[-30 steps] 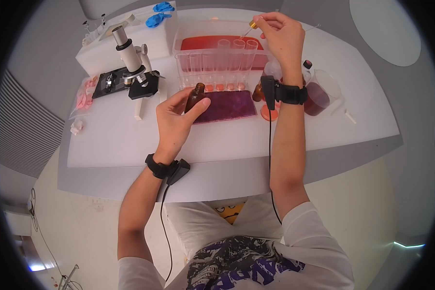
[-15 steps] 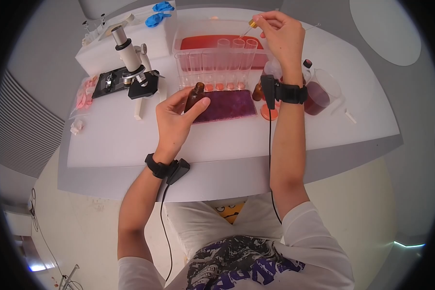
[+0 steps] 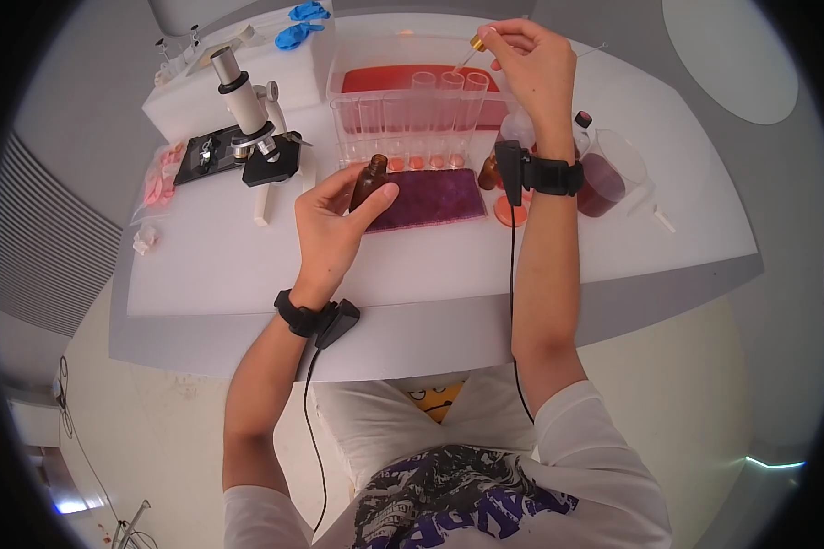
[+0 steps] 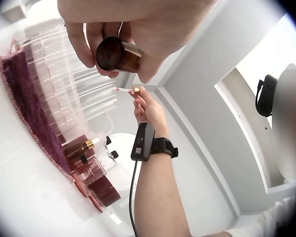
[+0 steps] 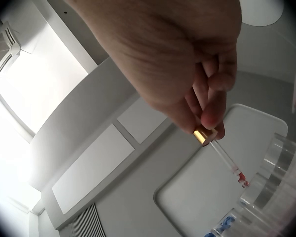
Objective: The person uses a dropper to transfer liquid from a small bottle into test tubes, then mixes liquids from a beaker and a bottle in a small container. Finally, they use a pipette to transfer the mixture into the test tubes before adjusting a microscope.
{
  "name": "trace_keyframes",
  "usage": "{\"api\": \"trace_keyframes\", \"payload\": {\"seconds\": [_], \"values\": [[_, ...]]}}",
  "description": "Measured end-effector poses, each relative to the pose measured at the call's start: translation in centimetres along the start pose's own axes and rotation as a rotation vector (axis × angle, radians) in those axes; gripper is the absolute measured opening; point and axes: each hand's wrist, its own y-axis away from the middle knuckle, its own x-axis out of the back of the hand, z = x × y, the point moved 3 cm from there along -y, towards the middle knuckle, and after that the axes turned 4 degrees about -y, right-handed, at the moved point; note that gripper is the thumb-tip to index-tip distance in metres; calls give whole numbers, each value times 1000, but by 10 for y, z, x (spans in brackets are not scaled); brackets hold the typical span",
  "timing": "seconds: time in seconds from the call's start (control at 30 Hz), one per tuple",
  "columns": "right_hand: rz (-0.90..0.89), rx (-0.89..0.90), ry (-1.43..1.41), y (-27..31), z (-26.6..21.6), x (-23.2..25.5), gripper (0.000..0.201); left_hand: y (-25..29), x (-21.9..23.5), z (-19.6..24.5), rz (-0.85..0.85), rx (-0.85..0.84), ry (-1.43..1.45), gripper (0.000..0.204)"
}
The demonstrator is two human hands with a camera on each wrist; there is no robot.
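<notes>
My left hand (image 3: 332, 229) grips a small brown glass bottle (image 3: 370, 181), its mouth uncapped, above the left end of a purple cloth (image 3: 430, 201). In the left wrist view the dark round base of the bottle (image 4: 108, 54) shows between fingers and thumb. Up at the back, my right hand (image 3: 538, 73) pinches a glass dropper by its top, just above the gold collar (image 5: 205, 137). Red liquid (image 5: 241, 178) sits at the dropper's tip, right at the mouth of a clear test tube (image 3: 451, 105). Several such tubes stand in a clear rack (image 3: 407, 153).
Behind the rack is a clear bin (image 3: 357, 55) with red inside. A microscope (image 3: 256, 119) stands left, near blue gloves (image 3: 298, 37) on a white box. To the right are a beaker of dark red liquid (image 3: 601, 186), another brown bottle (image 3: 490, 174) and a red dish (image 3: 510, 213).
</notes>
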Motion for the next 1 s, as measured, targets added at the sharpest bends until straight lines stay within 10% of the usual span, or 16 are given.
{"api": "trace_keyframes", "payload": {"seconds": [1.0], "values": [[-61,59,79,0,2,-9,23,0,0,1,15,15,6,37]]}}
